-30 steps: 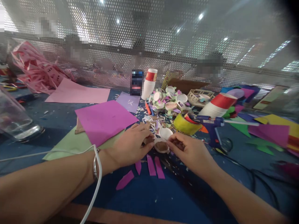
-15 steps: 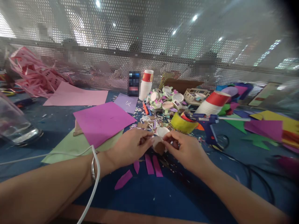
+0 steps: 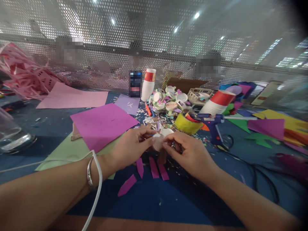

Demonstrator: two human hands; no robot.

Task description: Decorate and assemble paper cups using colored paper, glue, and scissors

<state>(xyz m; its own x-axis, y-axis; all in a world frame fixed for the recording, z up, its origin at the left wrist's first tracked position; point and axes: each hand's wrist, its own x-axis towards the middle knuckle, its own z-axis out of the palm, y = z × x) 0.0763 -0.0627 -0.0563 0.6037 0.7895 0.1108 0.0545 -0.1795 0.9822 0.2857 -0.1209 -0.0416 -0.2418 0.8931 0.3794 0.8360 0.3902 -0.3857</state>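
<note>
I see both hands meeting just above the blue tabletop (image 3: 168, 205), the left hand (image 3: 131, 148) and right hand (image 3: 190, 153) pinching a small pale paper disc (image 3: 157, 141) between their fingertips. Magenta paper strips (image 3: 154, 167) lie on the tabletop right below the disc. A yellow tape roll (image 3: 187, 123) and a blue glue gun (image 3: 213, 123) sit near, beyond the right hand.

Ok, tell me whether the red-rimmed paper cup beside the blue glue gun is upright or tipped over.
Tipped over. The paper cup lies on its side on the table, its red rim pointing right, just behind the glue gun.
</note>
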